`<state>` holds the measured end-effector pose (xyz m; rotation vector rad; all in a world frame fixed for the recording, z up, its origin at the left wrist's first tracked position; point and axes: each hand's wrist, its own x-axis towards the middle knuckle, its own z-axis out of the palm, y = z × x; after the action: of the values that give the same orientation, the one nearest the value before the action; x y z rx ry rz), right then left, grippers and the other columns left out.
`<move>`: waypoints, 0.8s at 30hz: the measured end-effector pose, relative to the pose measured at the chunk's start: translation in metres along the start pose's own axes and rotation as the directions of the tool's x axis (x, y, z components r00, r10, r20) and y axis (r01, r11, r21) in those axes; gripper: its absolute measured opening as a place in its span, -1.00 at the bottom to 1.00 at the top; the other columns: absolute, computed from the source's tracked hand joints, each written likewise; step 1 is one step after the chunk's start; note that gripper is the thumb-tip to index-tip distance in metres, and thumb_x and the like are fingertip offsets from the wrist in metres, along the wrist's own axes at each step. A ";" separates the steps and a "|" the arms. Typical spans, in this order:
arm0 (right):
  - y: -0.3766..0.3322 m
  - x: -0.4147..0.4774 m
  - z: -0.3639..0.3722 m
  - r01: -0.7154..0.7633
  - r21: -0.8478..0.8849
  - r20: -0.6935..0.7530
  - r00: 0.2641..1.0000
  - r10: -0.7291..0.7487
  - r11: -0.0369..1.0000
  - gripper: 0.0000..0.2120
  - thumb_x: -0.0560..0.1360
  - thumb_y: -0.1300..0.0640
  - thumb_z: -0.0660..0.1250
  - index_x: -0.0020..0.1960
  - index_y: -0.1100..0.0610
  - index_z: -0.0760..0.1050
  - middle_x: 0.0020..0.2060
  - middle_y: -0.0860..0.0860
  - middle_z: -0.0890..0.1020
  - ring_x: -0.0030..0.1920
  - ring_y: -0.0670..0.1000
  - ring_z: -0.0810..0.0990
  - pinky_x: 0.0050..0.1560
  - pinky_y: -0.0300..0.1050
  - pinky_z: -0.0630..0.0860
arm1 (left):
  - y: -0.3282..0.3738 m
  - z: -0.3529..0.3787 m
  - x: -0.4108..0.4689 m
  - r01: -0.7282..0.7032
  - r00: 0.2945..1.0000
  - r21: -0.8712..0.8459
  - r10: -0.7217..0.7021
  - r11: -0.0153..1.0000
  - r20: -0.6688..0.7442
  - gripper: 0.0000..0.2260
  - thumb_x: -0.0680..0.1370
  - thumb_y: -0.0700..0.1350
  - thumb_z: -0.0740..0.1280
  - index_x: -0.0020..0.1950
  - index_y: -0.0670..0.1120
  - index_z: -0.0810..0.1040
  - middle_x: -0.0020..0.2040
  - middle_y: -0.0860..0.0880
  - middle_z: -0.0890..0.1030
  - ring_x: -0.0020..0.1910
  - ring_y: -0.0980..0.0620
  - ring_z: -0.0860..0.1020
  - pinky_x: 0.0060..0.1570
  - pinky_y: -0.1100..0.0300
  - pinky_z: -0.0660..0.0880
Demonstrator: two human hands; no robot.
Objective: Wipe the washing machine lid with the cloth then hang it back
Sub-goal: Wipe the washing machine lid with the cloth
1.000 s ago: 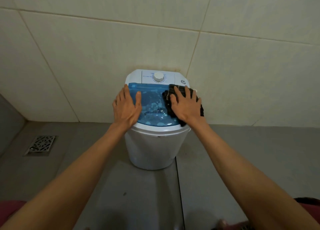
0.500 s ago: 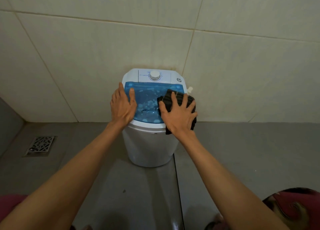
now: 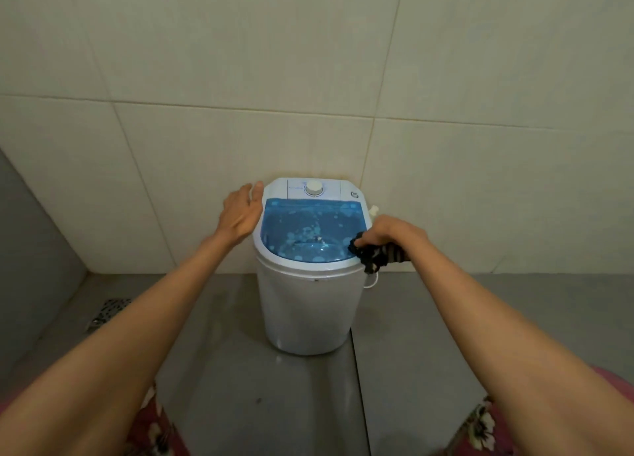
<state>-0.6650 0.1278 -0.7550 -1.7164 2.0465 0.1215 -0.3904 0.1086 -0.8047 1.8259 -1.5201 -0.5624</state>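
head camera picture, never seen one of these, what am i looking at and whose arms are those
The camera sits on a person's head, looking forward and down, so the two bare arms are that person's own. In front stands a small white washing machine with a see-through blue lid and a white dial, against a tiled wall on a grey floor. The right hand grips a bunched dark striped cloth at the lid's right edge. The left hand is open beside the machine's left side, holding nothing.

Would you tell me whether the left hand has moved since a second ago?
Yes. The left hand has lifted off the blue lid and now sits open beside the washing machine's left rim.
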 end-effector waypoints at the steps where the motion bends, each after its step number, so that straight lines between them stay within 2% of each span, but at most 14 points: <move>1: -0.002 -0.003 -0.008 0.009 0.052 0.009 1.000 -0.009 0.999 -0.60 0.43 -0.18 0.43 0.01 0.14 0.52 -0.11 0.09 0.66 -0.14 0.11 0.65 -0.06 -0.06 0.56 | 0.006 -0.006 -0.003 -0.013 1.000 0.014 0.012 1.000 0.006 -0.36 0.60 0.28 -0.10 0.48 -0.11 0.34 0.45 -0.23 0.39 0.44 -0.22 0.32 0.43 -0.12 0.23; 3: -0.008 -0.008 -0.019 0.074 0.200 -0.050 0.997 -0.065 0.977 -0.54 0.40 -0.23 0.45 -0.01 0.16 0.54 -0.07 0.11 0.66 -0.14 0.12 0.64 -0.08 -0.05 0.57 | 0.022 -0.016 -0.012 -0.064 0.998 0.028 0.063 0.998 0.027 -0.45 0.60 0.22 0.04 0.38 -0.13 0.45 0.36 -0.21 0.49 0.35 -0.20 0.43 0.34 -0.08 0.36; 5: -0.020 -0.015 -0.026 0.163 0.375 -0.130 0.984 -0.122 0.913 -0.46 0.39 -0.27 0.44 0.05 0.19 0.55 -0.04 0.12 0.65 -0.11 0.13 0.64 -0.09 -0.03 0.57 | 0.042 -0.022 -0.021 -0.141 0.989 0.030 0.139 0.990 0.052 -0.58 0.62 0.08 0.17 0.34 -0.18 0.49 0.32 -0.18 0.54 0.29 -0.14 0.50 0.26 0.02 0.41; 7: -0.031 -0.023 -0.031 0.254 0.509 -0.212 0.963 -0.166 0.822 -0.45 0.40 -0.25 0.44 0.11 0.19 0.56 0.01 0.14 0.67 -0.02 0.15 0.66 0.05 0.04 0.59 | 0.061 -0.027 -0.029 -0.192 0.980 0.031 0.190 0.981 0.063 -0.63 0.63 0.02 0.19 0.30 -0.19 0.52 0.26 -0.15 0.58 0.24 -0.12 0.53 0.20 0.06 0.43; 9: -0.040 -0.029 -0.031 0.326 0.532 -0.317 0.933 -0.174 0.782 -0.50 0.44 -0.21 0.41 0.17 0.16 0.53 0.09 0.13 0.65 0.07 0.15 0.62 0.13 0.02 0.55 | 0.074 -0.032 -0.035 -0.221 0.974 0.028 0.219 0.975 0.057 -0.63 0.63 0.04 0.19 0.30 -0.16 0.52 0.24 -0.12 0.59 0.22 -0.10 0.54 0.18 0.06 0.43; 13: -0.050 -0.042 -0.022 0.422 0.440 -0.457 0.865 -0.207 0.792 -0.53 0.58 -0.11 0.27 0.35 0.18 0.41 0.24 0.14 0.58 0.24 0.19 0.54 0.16 -0.03 0.43 | 0.094 -0.036 -0.044 -0.250 0.964 -0.070 0.255 0.966 0.077 -0.53 0.56 0.09 0.29 0.42 -0.07 0.42 0.24 -0.09 0.54 0.15 -0.06 0.55 0.15 0.04 0.49; 16: -0.056 -0.049 -0.022 0.461 0.569 -0.428 0.873 -0.233 0.681 -0.60 0.65 0.01 0.16 0.39 0.22 0.38 0.26 0.15 0.55 0.26 0.16 0.53 0.16 -0.09 0.40 | 0.117 -0.033 -0.053 -0.053 0.948 -0.324 0.149 0.945 0.281 -0.49 0.57 0.18 0.26 0.38 -0.14 0.45 0.15 -0.11 0.61 0.03 -0.03 0.64 0.02 0.06 0.59; 18: -0.060 -0.054 -0.026 0.460 0.673 -0.387 0.886 -0.254 0.579 -0.65 0.65 0.07 0.07 0.30 0.23 0.45 0.20 0.17 0.59 0.19 0.14 0.57 0.19 -0.04 0.48 | 0.128 -0.030 -0.057 0.026 0.919 -0.370 0.123 0.929 0.373 -0.49 0.56 0.23 0.25 0.24 -0.18 0.55 0.06 -0.11 0.66 -0.01 -0.03 0.67 0.01 0.05 0.63; 19: -0.061 -0.053 -0.029 0.456 0.717 -0.375 0.890 -0.260 0.527 -0.66 0.63 0.11 0.05 0.24 0.23 0.49 0.14 0.16 0.61 0.13 0.12 0.60 0.18 0.02 0.52 | 0.132 -0.027 -0.057 0.031 0.921 -0.386 0.124 0.922 0.370 -0.52 0.55 0.21 0.28 0.18 -0.19 0.57 0.03 -0.11 0.67 -0.01 -0.03 0.67 -0.01 0.05 0.63; 21: -0.062 -0.058 -0.034 0.405 0.825 -0.320 0.909 -0.267 0.393 -0.69 0.62 0.18 0.04 0.17 0.15 0.54 0.02 0.09 0.62 0.00 0.05 0.61 0.06 0.00 0.58 | 0.135 -0.023 -0.055 0.038 0.937 -0.434 0.120 0.900 0.329 -0.65 0.54 0.11 0.36 0.05 -0.18 0.58 -0.01 -0.12 0.68 -0.01 -0.03 0.67 -0.07 0.09 0.64; 22: -0.063 -0.058 -0.037 0.381 0.856 -0.291 0.913 -0.285 0.348 -0.67 0.61 0.23 0.05 0.22 0.10 0.53 0.04 0.06 0.61 0.01 0.04 0.60 0.06 0.00 0.58 | 0.136 -0.022 -0.054 0.044 0.945 -0.460 0.112 0.887 0.307 -0.74 0.54 0.04 0.39 0.00 -0.16 0.56 -0.03 -0.12 0.68 -0.01 -0.04 0.66 -0.13 0.12 0.63; 24: -0.061 -0.056 -0.043 0.396 0.848 -0.278 0.898 -0.341 0.351 -0.51 0.57 0.35 0.08 0.44 0.04 0.38 0.15 0.10 0.59 0.10 0.09 0.59 0.12 0.06 0.58 | 0.135 -0.025 -0.050 0.067 0.958 -0.504 0.085 0.861 0.273 -0.83 0.55 -0.08 0.39 0.03 -0.17 0.54 -0.04 -0.13 0.66 -0.05 -0.03 0.66 -0.22 0.19 0.60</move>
<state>-0.6133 0.1502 -0.6810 -1.3494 1.2076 -1.0169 -0.4746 0.1519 -0.6938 1.3622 -1.3820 -1.1491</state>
